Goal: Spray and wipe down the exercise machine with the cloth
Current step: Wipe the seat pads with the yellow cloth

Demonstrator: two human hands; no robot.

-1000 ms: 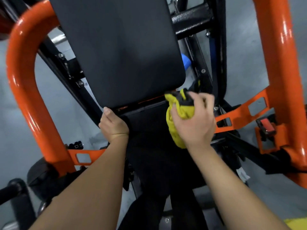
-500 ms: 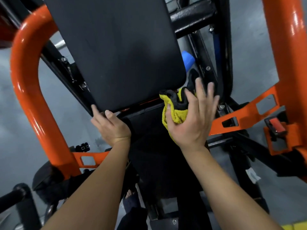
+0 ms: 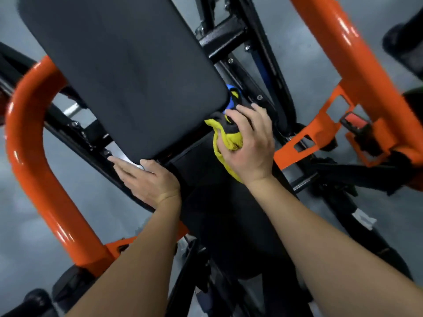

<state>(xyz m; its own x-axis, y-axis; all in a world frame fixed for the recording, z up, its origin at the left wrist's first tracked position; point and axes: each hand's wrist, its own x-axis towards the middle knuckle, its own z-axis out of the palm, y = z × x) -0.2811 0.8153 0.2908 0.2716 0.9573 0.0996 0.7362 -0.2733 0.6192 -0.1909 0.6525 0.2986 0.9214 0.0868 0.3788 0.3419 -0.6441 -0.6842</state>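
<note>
The exercise machine has a large black back pad [image 3: 128,72], a black seat pad [image 3: 229,213] below it and orange frame tubes [image 3: 29,143]. My right hand [image 3: 248,145] grips a bunched yellow and black cloth [image 3: 229,140] at the lower right corner of the back pad, where it meets the seat. My left hand [image 3: 146,179] lies with straight fingers at the lower left edge of the back pad, on the black frame bar. A blue object [image 3: 231,97] shows just behind the pad's right corner, mostly hidden.
An orange tube [image 3: 338,49] runs down the right side with brackets [image 3: 306,138] and a red lever [image 3: 352,122]. Black frame bars [image 3: 229,35] cross behind the pad. Grey floor [image 3: 297,42] surrounds the machine.
My right hand has closed its fingers round the cloth after lying flat on it. My left hand has straightened its fingers and slid out along the bar. The view has tilted.
</note>
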